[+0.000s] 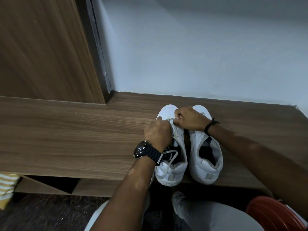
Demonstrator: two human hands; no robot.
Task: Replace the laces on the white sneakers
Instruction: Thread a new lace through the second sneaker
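Right, the white lace [172, 118] is pulled taut in a short stretch across the front eyelets of the left sneaker [170, 157], and that small span between my two fists is all of it I can see up there. My right hand [191, 118] is pinched shut on one end of it, thumb and forefinger clamped. My left hand [157, 132] is curled into a fist over the tongue area; it seems closed on the other end, though the fingers hide the actual contact. More lace trails loose out of the collar and loops down over the heel. Most of the eyelet row is buried under my hands. Just beside it stands the right sneaker [205, 152], heel toward me, its toe partly covered by my right wrist. Both sit on the wooden shelf [75, 130], near its front edge, close to the pale wall [200, 55]. My black watch [141, 150] faces up on the left wrist.
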